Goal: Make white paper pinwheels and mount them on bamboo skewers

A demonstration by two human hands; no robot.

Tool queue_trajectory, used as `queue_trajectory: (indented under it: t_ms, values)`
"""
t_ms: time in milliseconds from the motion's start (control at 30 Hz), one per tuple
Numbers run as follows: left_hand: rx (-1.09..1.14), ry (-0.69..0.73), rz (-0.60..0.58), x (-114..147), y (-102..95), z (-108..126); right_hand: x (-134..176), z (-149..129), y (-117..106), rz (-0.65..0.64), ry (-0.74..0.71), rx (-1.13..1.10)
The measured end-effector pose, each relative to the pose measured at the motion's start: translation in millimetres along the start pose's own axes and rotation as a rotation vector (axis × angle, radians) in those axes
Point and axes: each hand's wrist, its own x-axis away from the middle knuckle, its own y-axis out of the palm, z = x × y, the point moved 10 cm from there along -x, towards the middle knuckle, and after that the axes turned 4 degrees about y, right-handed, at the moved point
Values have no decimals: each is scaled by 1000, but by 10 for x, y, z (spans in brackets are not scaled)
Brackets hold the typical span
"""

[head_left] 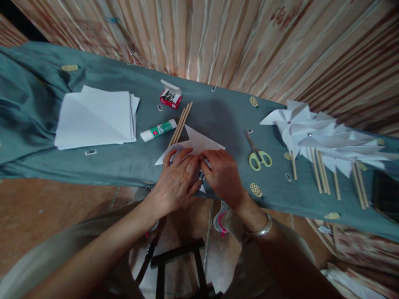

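Note:
A white paper pinwheel (202, 140), partly folded, lies at the table's front edge with its points spread out. My left hand (179, 180) rests over its left side, fingers bent and pressing the paper near the middle. From the other side my right hand (222, 172) pinches at the centre, its fingertips meeting those of the left. What exactly lies between the fingertips is hidden. Several wooden sticks (181, 123) lie just behind the paper, beside a green and white glue stick (158, 130). Scissors with pale green handles (259, 158) are to the right of my right hand.
A stack of white paper (95, 118) lies on the left of the blue-green tablecloth (215, 112). Behind the glue stands an open red box (170, 96) of small metal pieces. Finished pinwheels on sticks (311, 133) overlap at right, near a dark flat object (386, 195).

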Motion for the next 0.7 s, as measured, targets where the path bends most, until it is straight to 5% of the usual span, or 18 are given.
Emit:
queue_trajectory:
  t_ms: [167, 367, 700]
  values:
    - [45, -13, 7, 3, 27, -26, 93, -138, -4, 14, -161, 46]
    - [137, -2, 94, 23, -121, -72, 100, -134, 47, -8, -177, 66]
    - [-120, 15, 56, 138, -262, -69, 127, -120, 95, 6, -196, 104]
